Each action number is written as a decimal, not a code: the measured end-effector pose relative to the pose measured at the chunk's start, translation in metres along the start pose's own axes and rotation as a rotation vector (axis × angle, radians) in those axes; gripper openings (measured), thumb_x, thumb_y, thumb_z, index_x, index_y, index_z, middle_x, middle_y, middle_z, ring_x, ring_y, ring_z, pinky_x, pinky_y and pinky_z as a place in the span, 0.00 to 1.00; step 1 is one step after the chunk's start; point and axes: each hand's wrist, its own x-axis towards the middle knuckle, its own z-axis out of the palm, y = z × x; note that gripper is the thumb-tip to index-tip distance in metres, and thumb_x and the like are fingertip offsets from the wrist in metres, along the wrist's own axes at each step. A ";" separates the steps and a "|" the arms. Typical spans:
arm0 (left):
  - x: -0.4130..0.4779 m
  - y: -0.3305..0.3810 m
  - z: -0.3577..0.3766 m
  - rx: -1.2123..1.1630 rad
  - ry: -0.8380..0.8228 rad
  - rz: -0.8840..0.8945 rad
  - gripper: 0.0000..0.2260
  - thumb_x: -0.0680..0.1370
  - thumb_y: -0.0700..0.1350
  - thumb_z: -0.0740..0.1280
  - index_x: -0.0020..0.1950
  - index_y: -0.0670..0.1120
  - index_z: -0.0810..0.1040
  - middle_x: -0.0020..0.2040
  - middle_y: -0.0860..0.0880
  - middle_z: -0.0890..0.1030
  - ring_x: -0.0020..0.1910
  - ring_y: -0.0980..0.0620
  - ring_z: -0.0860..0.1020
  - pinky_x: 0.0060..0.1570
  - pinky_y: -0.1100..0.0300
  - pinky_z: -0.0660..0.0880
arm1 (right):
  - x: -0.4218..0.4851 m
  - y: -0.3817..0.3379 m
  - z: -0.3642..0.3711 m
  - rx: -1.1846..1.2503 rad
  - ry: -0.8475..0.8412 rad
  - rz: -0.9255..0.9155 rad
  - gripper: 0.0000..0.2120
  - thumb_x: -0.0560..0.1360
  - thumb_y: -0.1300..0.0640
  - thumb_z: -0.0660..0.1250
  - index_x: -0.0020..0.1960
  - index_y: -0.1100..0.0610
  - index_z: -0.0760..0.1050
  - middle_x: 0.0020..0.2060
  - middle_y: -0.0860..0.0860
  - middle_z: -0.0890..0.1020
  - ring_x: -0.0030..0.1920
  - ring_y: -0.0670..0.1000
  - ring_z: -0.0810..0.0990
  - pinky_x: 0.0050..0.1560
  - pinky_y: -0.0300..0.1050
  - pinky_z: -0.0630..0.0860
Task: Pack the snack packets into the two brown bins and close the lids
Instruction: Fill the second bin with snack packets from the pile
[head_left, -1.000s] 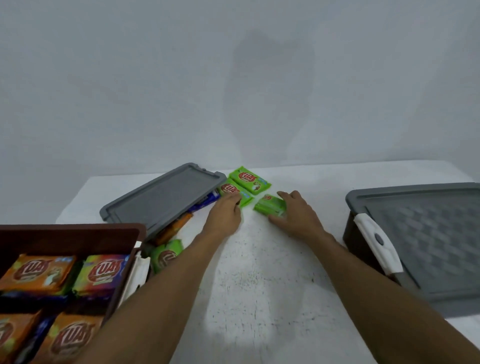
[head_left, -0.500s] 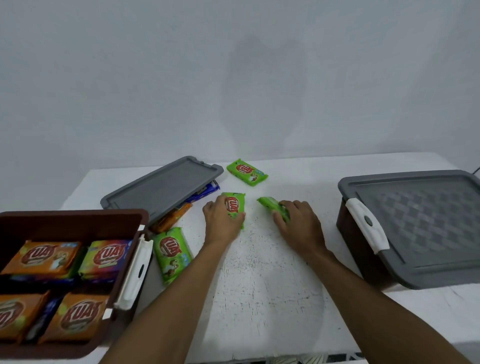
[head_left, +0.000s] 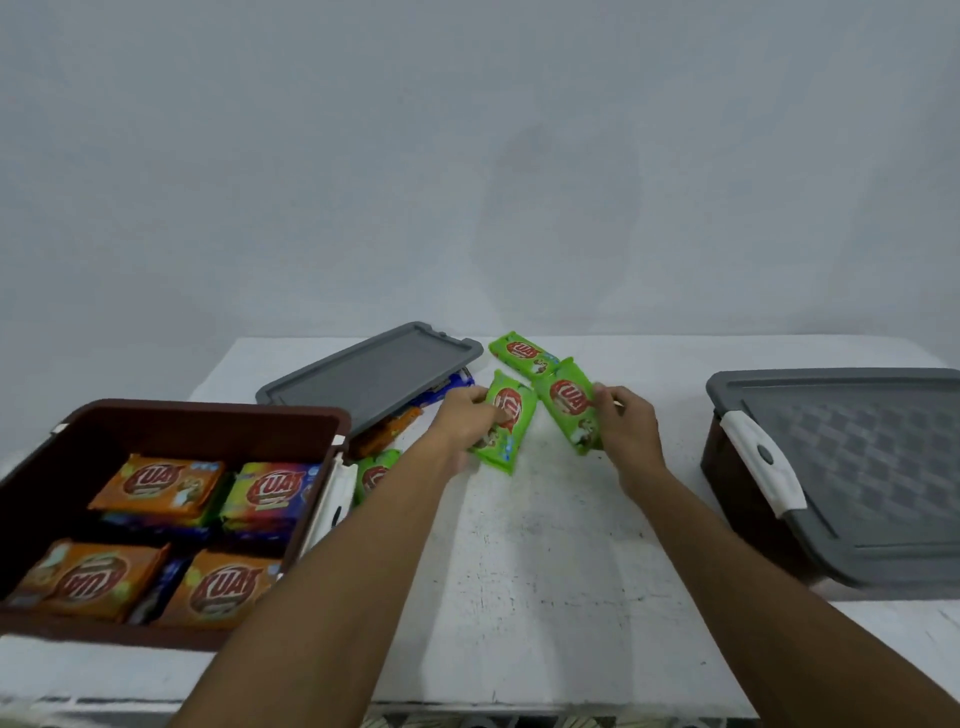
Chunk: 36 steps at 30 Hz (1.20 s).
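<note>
**Two green packets in hand between the bins**

At mid-tabletop (head_left: 545, 571), the left hand (head_left: 465, 423) curls its fingers round the left edge of a green packet (head_left: 511, 426). The right hand (head_left: 626, 426) pinches the right edge of a second green packet (head_left: 569, 402), which is tilted. The two packets are close side by side, with a narrow gap between them. A third green packet (head_left: 522, 353) lies flat just beyond, near the tabletop's far edge by the wall (head_left: 467, 156); its near corner meets the second packet in this view.

The open bin (head_left: 208, 415) stands at the left, close to the near edge, with packed packets (head_left: 156, 483) laid in rows inside. A fourth green packet (head_left: 374, 475) lies just beside its right wall. The loose lid (head_left: 374, 374) rests behind it at a slant, and a blue packet (head_left: 449, 384) and an orange packet (head_left: 392, 431) poke out from under its near edge.

The closed bin (head_left: 727, 467) sits at the right with its grey lid (head_left: 857, 467) on and a white latch (head_left: 761, 462) at its left end; it runs out of the frame. A broad bare strip of tabletop lies between the two bins, crossed only by the forearms.
</note>
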 end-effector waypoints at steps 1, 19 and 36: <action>-0.004 0.010 -0.005 -0.017 0.006 0.012 0.12 0.76 0.35 0.69 0.59 0.39 0.79 0.49 0.44 0.84 0.43 0.45 0.81 0.44 0.52 0.76 | 0.001 -0.007 0.004 0.089 -0.012 0.041 0.13 0.79 0.47 0.64 0.45 0.56 0.79 0.42 0.57 0.84 0.39 0.56 0.83 0.41 0.59 0.83; -0.100 0.058 -0.291 0.518 -0.216 0.284 0.08 0.77 0.42 0.69 0.55 0.42 0.76 0.47 0.43 0.84 0.34 0.56 0.80 0.25 0.67 0.71 | -0.104 -0.172 0.144 0.044 -0.621 -0.034 0.01 0.75 0.61 0.67 0.45 0.58 0.77 0.39 0.55 0.84 0.36 0.52 0.82 0.35 0.44 0.78; -0.077 -0.027 -0.363 1.226 -0.205 0.603 0.10 0.75 0.52 0.71 0.54 0.53 0.82 0.51 0.55 0.82 0.48 0.55 0.79 0.49 0.52 0.78 | -0.166 -0.150 0.238 -1.110 -0.687 -0.625 0.13 0.75 0.53 0.69 0.60 0.49 0.80 0.55 0.47 0.82 0.51 0.48 0.80 0.48 0.44 0.77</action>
